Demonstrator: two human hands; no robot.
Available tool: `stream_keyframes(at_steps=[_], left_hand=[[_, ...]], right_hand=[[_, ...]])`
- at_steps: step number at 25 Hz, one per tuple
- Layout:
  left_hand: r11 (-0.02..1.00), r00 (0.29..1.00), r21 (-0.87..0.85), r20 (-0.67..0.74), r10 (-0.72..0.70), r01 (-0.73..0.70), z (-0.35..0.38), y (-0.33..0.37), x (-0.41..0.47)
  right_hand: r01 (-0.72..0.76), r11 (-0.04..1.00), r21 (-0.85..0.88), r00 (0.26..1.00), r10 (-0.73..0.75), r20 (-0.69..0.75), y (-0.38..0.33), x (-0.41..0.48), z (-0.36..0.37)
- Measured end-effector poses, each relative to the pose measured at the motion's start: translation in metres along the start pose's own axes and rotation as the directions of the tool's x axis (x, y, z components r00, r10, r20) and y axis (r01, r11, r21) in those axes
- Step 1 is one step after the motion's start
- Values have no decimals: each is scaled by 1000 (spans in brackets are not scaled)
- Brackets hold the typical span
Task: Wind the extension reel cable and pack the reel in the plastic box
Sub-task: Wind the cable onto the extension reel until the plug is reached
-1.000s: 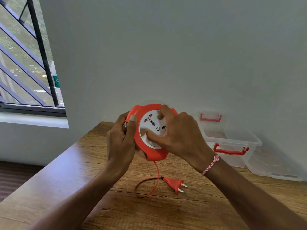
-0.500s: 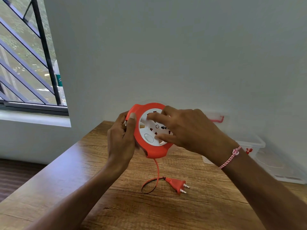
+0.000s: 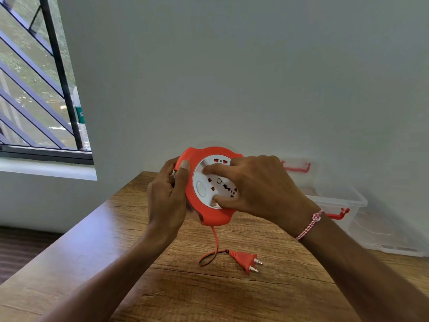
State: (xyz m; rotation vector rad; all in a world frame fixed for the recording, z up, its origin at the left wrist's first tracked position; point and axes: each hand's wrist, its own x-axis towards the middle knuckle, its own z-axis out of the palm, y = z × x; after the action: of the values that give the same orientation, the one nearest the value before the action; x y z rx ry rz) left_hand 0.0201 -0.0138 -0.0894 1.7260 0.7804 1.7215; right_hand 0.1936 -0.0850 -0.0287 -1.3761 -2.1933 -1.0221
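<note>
the wooden table [image 3: 92, 263] fills the near scene and runs to the far wall. at its far right, against that wall, stands the clear plastic box [image 3: 336, 201] with red latches, well apart from the work and, we judge, waiting for the packing step. what looks like its lid [image 3: 394, 238] lies just right of it. the extension reel [image 3: 209, 220] is held above the table's middle, tilted so its white face [image 3: 202, 189] looks at us. our left hand [image 3: 166, 198] wraps the orange rim on the left, thumb over the front edge, to keep the casing steady. our right hand [image 3: 262, 189] curls onto the white face, forefinger and thumb set in its notches, which we take as the grip for turning it to draw cable in. the cable [image 3: 215, 240] hangs from the reel's bottom to a small loop on the table, ending in the plug [image 3: 243, 260] lying flat. only a short length remains to wind.
</note>
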Motion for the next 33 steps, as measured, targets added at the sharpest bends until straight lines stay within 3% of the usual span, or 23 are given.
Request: stream_keyframes(at_steps=[4,8,10,12,14,16,18,27,33], left_hand=[[998,998,34,-14,58,-57,1,4,-3],[998,998,23,-7,66,-66,1,8,-4],[998,998,11,-13,58,-58,1,6,-4],[999,999,8,-24,45,-45,1,5,-3],[1000,999,4,-33,28,-28,0,4,-1],[1000,999,-2,-46,16,-16,-1,3,1],[1000,999,-15,-53,-2,1,-2,4,2],[996,997,-61,-24,-74,72,0,2,1],[997,998,-34,7,-63,63,1,3,-1]], right_hand=[[-262,945,195,959,277,-54,-17,1,3],[-531,755,384,835,543,88,-28,2,7],[-582,683,442,794,595,125,-29,3,8],[-504,794,340,853,519,53,-24,4,3],[-322,932,167,944,330,-24,-14,5,-6],[-124,990,62,991,121,63,-3,7,-17],[-6,1000,3,979,5,203,3,8,-21],[151,986,-65,956,-129,265,6,6,-22],[137,986,-97,988,-128,89,10,2,-7]])
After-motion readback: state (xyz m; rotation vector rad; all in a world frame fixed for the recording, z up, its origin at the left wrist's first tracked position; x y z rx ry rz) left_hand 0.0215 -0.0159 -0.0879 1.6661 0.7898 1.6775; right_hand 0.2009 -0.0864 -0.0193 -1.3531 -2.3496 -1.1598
